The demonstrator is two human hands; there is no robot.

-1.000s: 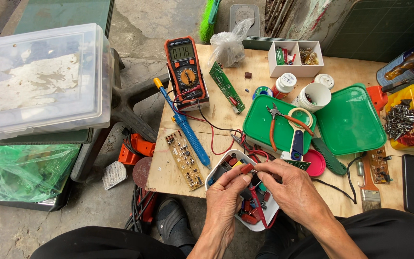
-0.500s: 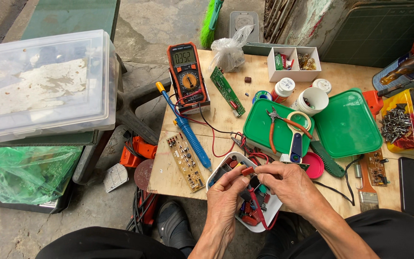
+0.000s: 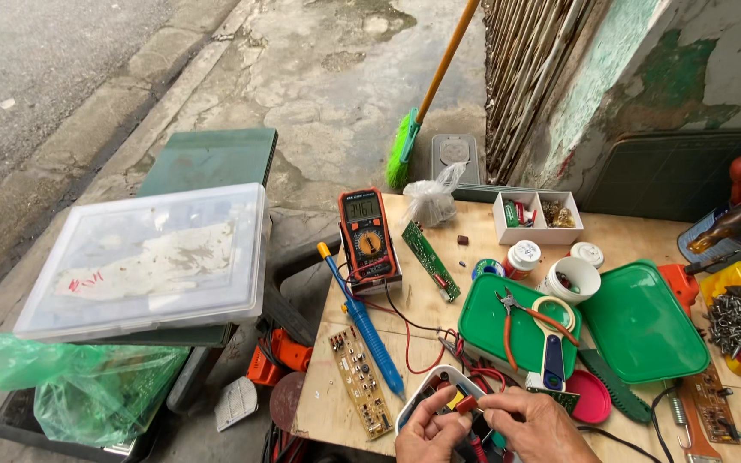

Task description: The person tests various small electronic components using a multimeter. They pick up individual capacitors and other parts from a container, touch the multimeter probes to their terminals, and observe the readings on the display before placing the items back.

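Observation:
Both hands sit at the bottom edge of the head view, partly cut off. My left hand (image 3: 426,431) curls its fingers onto the rim and inner parts of a white-cased device (image 3: 429,383) holding red and black wires. My right hand (image 3: 540,423) pinches a red test probe (image 3: 466,402) whose tip points into the device, close to my left fingertips. Red and black leads (image 3: 405,330) run from there up to an orange multimeter (image 3: 369,237) with a lit display. Whatever lies under my palms is hidden.
On the wooden table (image 3: 645,236) lie a blue soldering tool (image 3: 364,327), a brown circuit board (image 3: 358,381), a green circuit board (image 3: 430,261), green lids (image 3: 642,321) with pliers (image 3: 510,321) and a magnifier (image 3: 553,343), small pots and a screw tray (image 3: 735,321). A clear plastic box (image 3: 147,261) stands left, and a broom (image 3: 426,94) leans behind.
The view has tilted upward, so the hands now sit at the bottom edge and the pavement and wall show. The hands stay together on the white device.

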